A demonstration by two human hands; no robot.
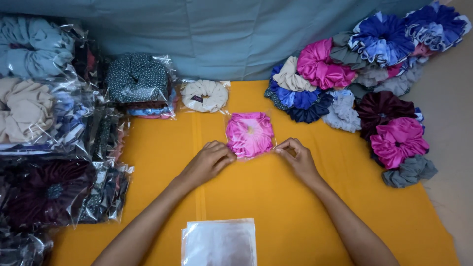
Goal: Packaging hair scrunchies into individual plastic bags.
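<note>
Fingertips of the left hand [207,162] and right hand [294,156] pinch narrowly on the two lower corners of a clear plastic sleeve holding a glossy pink fabric scrunchie [250,134], which lies just beyond them, flat on the orange cloth [276,207], seemingly to keep the bag taut

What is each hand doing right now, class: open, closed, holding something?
Left hand: closed, pinching the left edge of the clear bag holding the pink scrunchie.
Right hand: closed, pinching the bag's right edge.
</note>
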